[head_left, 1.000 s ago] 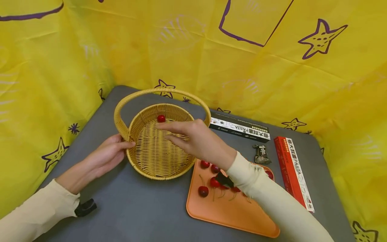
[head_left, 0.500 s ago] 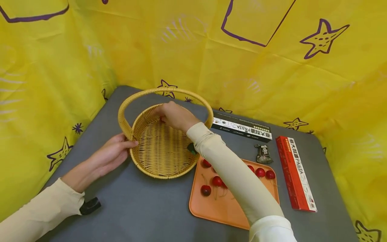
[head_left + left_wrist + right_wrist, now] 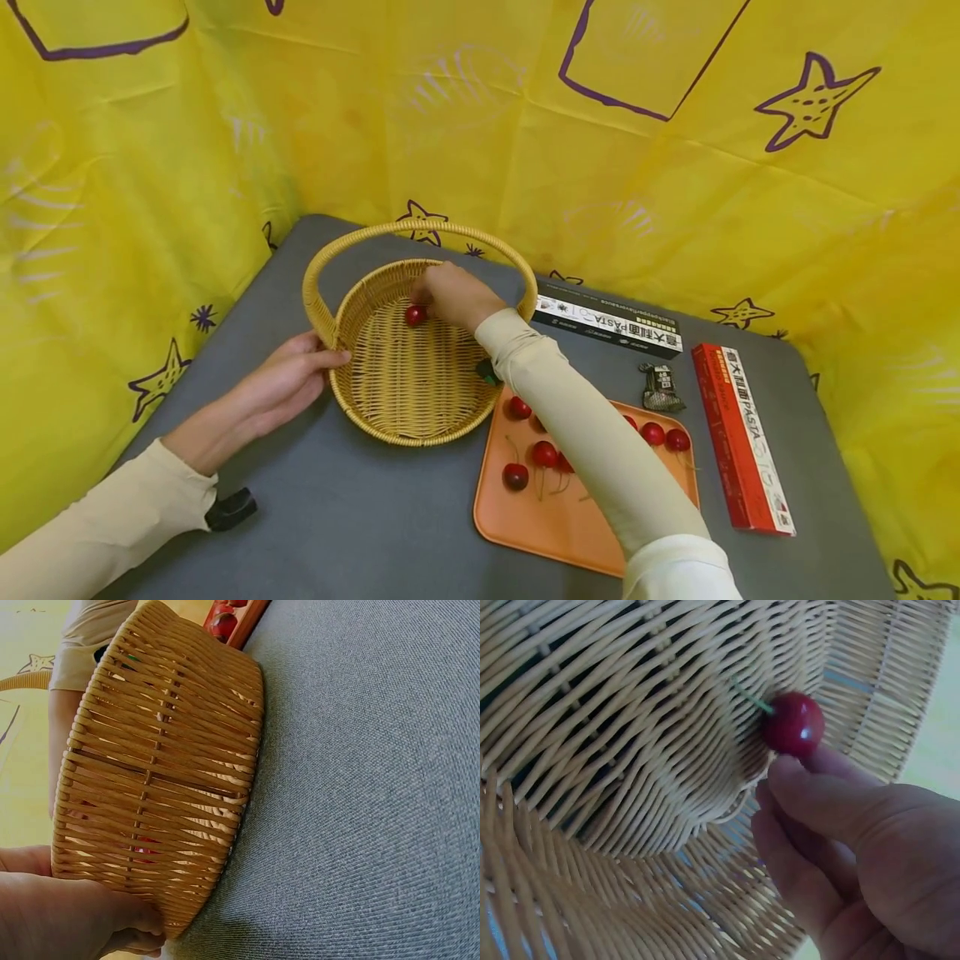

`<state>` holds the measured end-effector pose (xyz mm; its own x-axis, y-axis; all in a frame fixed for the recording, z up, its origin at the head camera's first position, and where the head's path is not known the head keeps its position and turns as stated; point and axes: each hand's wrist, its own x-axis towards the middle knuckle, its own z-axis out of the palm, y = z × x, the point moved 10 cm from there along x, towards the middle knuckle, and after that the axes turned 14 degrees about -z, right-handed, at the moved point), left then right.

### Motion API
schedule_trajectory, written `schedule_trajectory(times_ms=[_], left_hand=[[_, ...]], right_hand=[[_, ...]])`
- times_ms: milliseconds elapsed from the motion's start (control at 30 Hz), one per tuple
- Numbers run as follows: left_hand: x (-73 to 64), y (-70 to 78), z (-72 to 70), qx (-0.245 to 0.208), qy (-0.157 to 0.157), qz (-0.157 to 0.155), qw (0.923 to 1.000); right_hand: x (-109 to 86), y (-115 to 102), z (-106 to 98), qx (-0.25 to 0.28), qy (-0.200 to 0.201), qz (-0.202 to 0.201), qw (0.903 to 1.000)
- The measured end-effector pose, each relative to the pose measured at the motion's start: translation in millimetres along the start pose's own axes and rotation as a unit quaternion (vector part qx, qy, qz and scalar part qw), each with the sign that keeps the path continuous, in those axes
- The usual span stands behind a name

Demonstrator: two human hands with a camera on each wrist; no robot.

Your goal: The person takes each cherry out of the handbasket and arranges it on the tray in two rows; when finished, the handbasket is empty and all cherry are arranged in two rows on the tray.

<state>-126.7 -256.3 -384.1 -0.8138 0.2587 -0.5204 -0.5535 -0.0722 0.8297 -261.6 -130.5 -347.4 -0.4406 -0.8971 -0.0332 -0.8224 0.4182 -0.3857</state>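
Note:
A round wicker basket (image 3: 420,379) with a tall arched handle stands on the table's left half. My left hand (image 3: 288,379) grips its left rim, thumb over the edge, close to the handle's foot. In the left wrist view, the fingers of that left hand (image 3: 75,915) press against the outer wicker wall. My right hand (image 3: 459,296) reaches inside the basket toward its back wall. Between its thumb and fingertips it pinches a red cherry (image 3: 795,724) with a short green stem, low over the woven bottom.
An orange tray (image 3: 540,525) with several stemmed cherries (image 3: 544,454) lies right of the basket, partly hidden under my right forearm. Behind it are a black pasta box (image 3: 607,321) and a small dark packet (image 3: 662,387). A red pasta box (image 3: 742,442) lies at the far right.
My right hand has gone from hovering over the cherry down into the basket and now pinches it. The left hand keeps its grip on the rim.

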Motion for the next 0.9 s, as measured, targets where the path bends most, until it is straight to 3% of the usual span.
schedule_trajectory(times_ms=[200,367,700,900], left_hand=[[2.3,1.5,1.6,0.001,-0.002,-0.002,1.0000],[2.4,0.5,0.3,-0.001,-0.002,0.000,1.0000],[2.5,1.8,4.8,0.003,-0.011,-0.001,0.9999],[-0.9,1.3,2.6,0.006,-0.001,-0.002,1.0000]], right_hand=[[-3.3,-14,6,0.011,-0.043,-0.054,0.9976],[-2.0,-24,9,0.013,-0.054,-0.092,0.9942],[-0.7,-32,16,-0.003,-0.086,-0.122,0.9887],[-2.4,-44,7,-0.023,-0.076,-0.146,0.9861]])
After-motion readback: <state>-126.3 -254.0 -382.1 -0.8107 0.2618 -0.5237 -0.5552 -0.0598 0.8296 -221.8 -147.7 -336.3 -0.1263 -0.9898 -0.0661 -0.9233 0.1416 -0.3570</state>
